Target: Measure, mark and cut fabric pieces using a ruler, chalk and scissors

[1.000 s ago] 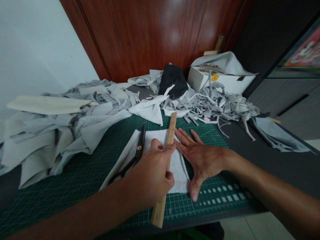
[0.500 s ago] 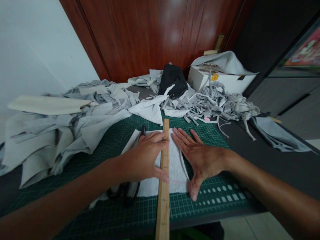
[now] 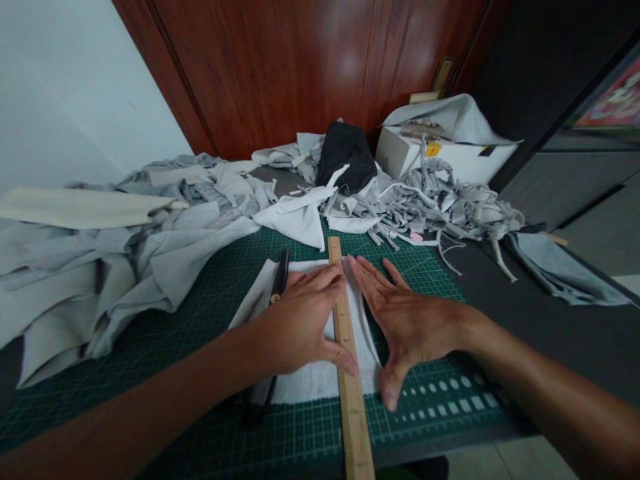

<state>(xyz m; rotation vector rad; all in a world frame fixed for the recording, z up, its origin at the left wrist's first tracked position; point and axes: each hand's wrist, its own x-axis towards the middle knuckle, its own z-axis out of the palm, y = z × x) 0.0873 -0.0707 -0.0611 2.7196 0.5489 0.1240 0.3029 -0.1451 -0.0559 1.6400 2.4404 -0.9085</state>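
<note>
My left hand (image 3: 305, 327) lies over a wooden ruler (image 3: 353, 407), its fingertips and thumb pressed on it. Beneath the ruler is a white piece of cloth (image 3: 317, 385), flat on a green cutting mat (image 3: 400, 267). The ruler slants slightly, its near end further right and past the mat's front edge. My right hand (image 3: 410, 320) is spread with its palm side down; its fingertips touch the cloth's right edge and the thumb points towards me. Black scissors (image 3: 281, 277) lie left of my left hand, partly hidden under my wrist.
Heaped grey and white fabric (image 3: 165, 247) covers the left side. At the back sit a black cloth bundle (image 3: 346, 157), tangled grey strips (image 3: 440, 200) and a white box (image 3: 400, 157). Folded grey cloth (image 3: 570, 267) lies at the right. A wooden door (image 3: 300, 73) stands behind.
The ruler has turned: its near end swung to the right, from nearly straight to a slant. My left hand shifted slightly right with it. My right hand stays spread at the cloth's edge.
</note>
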